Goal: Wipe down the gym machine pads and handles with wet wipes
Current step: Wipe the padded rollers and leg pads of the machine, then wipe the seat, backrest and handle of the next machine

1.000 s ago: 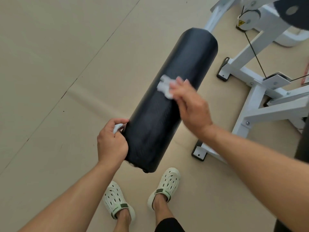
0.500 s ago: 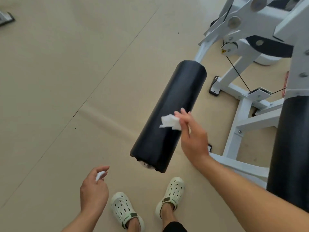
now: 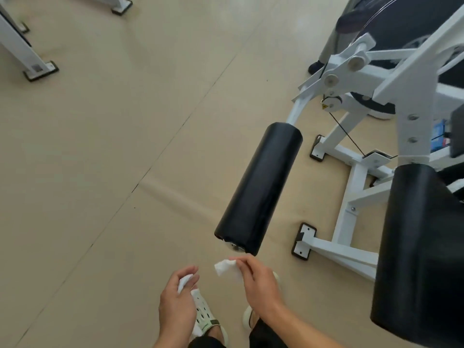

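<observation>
The black roller pad (image 3: pixel 261 187) is a smooth, glossy cylinder on a white machine frame (image 3: pixel 351 197), running from the far right toward the near middle, its near end cap showing a metal fitting. Both hands hang just near of that end, clear of the pad. The right hand (image 3: pixel 258 285) pinches a crumpled white wet wipe (image 3: pixel 227 270) at its fingertips. The left hand (image 3: pixel 177 301) curls its fingers round a smaller wad of wipe (image 3: pixel 184 282). A second black pad (image 3: pixel 421 252) stands at the right edge.
</observation>
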`<state>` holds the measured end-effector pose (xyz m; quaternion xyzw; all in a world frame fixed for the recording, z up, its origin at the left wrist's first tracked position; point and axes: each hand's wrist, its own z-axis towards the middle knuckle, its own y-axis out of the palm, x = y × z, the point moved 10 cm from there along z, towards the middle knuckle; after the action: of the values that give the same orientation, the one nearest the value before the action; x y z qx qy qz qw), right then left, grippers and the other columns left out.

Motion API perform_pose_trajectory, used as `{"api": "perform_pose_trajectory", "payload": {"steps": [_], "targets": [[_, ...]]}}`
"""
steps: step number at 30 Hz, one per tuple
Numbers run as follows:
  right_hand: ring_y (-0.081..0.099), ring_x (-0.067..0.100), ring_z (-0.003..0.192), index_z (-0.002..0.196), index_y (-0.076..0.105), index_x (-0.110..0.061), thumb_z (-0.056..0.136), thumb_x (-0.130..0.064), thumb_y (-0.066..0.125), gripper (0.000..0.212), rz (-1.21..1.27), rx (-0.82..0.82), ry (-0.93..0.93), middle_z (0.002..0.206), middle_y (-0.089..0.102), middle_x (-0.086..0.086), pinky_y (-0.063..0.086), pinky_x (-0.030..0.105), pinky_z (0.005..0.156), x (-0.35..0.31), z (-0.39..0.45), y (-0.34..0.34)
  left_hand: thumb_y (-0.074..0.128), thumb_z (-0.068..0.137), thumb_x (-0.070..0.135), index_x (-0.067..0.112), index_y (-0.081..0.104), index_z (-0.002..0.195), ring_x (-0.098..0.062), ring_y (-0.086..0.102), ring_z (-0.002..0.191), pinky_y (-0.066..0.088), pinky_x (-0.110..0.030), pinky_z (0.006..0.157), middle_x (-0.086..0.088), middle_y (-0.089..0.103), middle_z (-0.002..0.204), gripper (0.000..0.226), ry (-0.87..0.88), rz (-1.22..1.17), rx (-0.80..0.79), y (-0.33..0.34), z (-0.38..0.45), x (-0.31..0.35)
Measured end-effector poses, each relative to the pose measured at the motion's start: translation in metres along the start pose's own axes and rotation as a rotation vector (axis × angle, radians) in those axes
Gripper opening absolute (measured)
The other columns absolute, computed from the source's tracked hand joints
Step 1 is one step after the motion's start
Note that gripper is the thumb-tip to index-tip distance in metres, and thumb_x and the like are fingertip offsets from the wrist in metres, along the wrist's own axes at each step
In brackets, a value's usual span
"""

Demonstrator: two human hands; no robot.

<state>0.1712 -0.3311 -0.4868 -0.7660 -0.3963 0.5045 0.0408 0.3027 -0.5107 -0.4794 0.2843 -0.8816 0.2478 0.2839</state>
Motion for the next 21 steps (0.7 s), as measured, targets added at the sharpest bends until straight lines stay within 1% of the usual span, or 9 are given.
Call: {"api": "perform_pose_trajectory", "payload": {"steps": [3,6,7,9,12,14,17,18,21], "targets": [[0.067,0.004,0.094,0.099,0.074,-0.033,0.106,-0.023,0.054,0.023,0.294,0.140,0.122,0.096,0.074,-0.014,0.054,0.031,0.086,-0.036,-0.049,-0.030,0.063,0.098,0.018,0.036,0.073,0.094,-0.007,0.066,0.107,0.044,-0.019,0.078,0.016,0.072,0.109,0.021,0.033,-0.061,-0.080,0.002,-0.031,0.042],[0.070,0.010,0.094,0.100,0.075,-0.028,0.106,-0.022,0.055,0.022,0.450,0.267,0.134,0.095,0.076,-0.009,0.056,0.032,0.086,-0.077,-0.087,-0.071,0.062,0.099,0.025,0.041,0.072,0.097,-0.008,0.064,0.114,0.051,-0.037,0.098,0.017,0.072,0.113,0.019,0.048,-0.098,-0.238,0.021,-0.069,0.088],[0.070,0.011,0.094,0.101,0.074,-0.026,0.106,-0.022,0.054,0.021,0.475,0.303,0.113,0.096,0.076,-0.008,0.057,0.033,0.087,-0.089,-0.096,-0.085,0.063,0.099,0.026,0.039,0.073,0.100,-0.007,0.066,0.112,0.052,-0.041,0.100,0.015,0.073,0.112,0.017,0.059,-0.112,-0.294,0.029,-0.084,0.103],[0.070,0.010,0.093,0.103,0.074,-0.026,0.106,-0.021,0.054,0.020,0.508,0.371,0.079,0.095,0.076,-0.009,0.056,0.034,0.086,-0.113,-0.114,-0.114,0.063,0.099,0.026,0.035,0.073,0.105,-0.009,0.069,0.107,0.055,-0.044,0.097,0.011,0.075,0.108,0.015,0.097,-0.140,-0.367,0.042,-0.114,0.133],[0.070,0.008,0.090,0.104,0.072,-0.032,0.106,-0.024,0.055,0.019,0.466,0.440,0.030,0.094,0.075,-0.013,0.058,0.035,0.083,-0.143,-0.135,-0.148,0.058,0.101,0.033,0.035,0.073,0.105,-0.019,0.071,0.104,0.057,-0.048,0.094,0.002,0.075,0.108,0.016,0.127,-0.155,-0.454,0.062,-0.153,0.165],[0.070,0.006,0.086,0.101,0.072,-0.035,0.105,-0.023,0.057,0.021,0.396,0.429,-0.007,0.091,0.075,-0.016,0.058,0.033,0.078,-0.162,-0.145,-0.159,0.052,0.103,0.037,0.029,0.072,0.112,-0.025,0.072,0.103,0.056,-0.049,0.094,-0.002,0.076,0.109,0.023,0.072,-0.227,-0.539,0.080,-0.174,0.174],[0.069,0.001,0.091,0.101,0.074,-0.038,0.103,-0.023,0.061,0.020,0.293,0.372,-0.057,0.095,0.073,-0.023,0.057,0.028,0.080,-0.183,-0.160,-0.168,0.056,0.098,0.044,0.020,0.069,0.116,-0.022,0.071,0.108,0.054,-0.049,0.097,0.001,0.076,0.111,0.033,0.057,-0.287,-0.591,0.104,-0.200,0.189],[0.067,-0.002,0.095,0.104,0.074,-0.039,0.102,-0.024,0.062,0.020,0.259,0.363,-0.072,0.099,0.073,-0.025,0.055,0.024,0.083,-0.185,-0.164,-0.174,0.057,0.098,0.044,0.018,0.069,0.114,-0.020,0.070,0.108,0.056,-0.049,0.094,0.000,0.076,0.109,0.032,0.087,-0.277,-0.583,0.110,-0.206,0.195],[0.063,-0.006,0.106,0.116,0.073,-0.043,0.101,-0.027,0.063,0.023,0.208,0.345,-0.083,0.112,0.070,-0.027,0.052,0.020,0.092,-0.182,-0.173,-0.198,0.055,0.101,0.036,0.017,0.069,0.109,-0.020,0.071,0.104,0.059,-0.039,0.071,-0.005,0.075,0.103,0.025,0.180,-0.263,-0.555,0.127,-0.225,0.212]]}}
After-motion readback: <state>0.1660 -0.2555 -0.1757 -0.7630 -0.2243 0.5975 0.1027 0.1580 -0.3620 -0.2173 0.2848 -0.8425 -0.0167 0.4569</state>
